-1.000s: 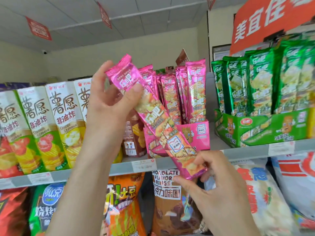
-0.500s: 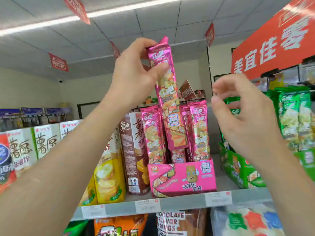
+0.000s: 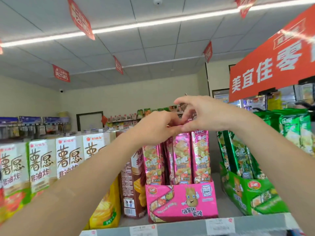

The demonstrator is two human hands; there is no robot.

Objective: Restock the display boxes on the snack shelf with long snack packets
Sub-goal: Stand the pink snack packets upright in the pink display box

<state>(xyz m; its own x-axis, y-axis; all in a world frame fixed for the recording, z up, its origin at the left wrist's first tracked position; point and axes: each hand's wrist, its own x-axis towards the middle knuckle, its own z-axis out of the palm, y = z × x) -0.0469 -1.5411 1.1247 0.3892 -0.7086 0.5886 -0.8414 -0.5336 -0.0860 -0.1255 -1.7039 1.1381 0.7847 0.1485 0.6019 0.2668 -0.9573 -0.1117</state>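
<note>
A pink display box point(image 3: 182, 201) stands on the shelf, filled with upright long pink snack packets point(image 3: 182, 159). Both hands meet just above the packets' tops. My left hand point(image 3: 156, 128) reaches in from the left and pinches the top edge of one pink packet, which now stands in the box among the others. My right hand point(image 3: 209, 114) comes from the right with its fingers loosely arched and its thumb tip touching the packet tops beside my left fingers. The pinched top edge is mostly hidden by my fingers.
A green display box point(image 3: 252, 193) with long green packets point(image 3: 238, 155) stands right of the pink one. Left of it are a brown chip carton point(image 3: 133, 184), a yellow one point(image 3: 105, 210) and several white cartons point(image 3: 68, 155). The shelf edge point(image 3: 179, 229) carries price tags. A red sign point(image 3: 272, 65) hangs overhead.
My left hand lowered the raised pink packet down into the pink box. My right hand let go of its lower end earlier and moved up to the packet tops.
</note>
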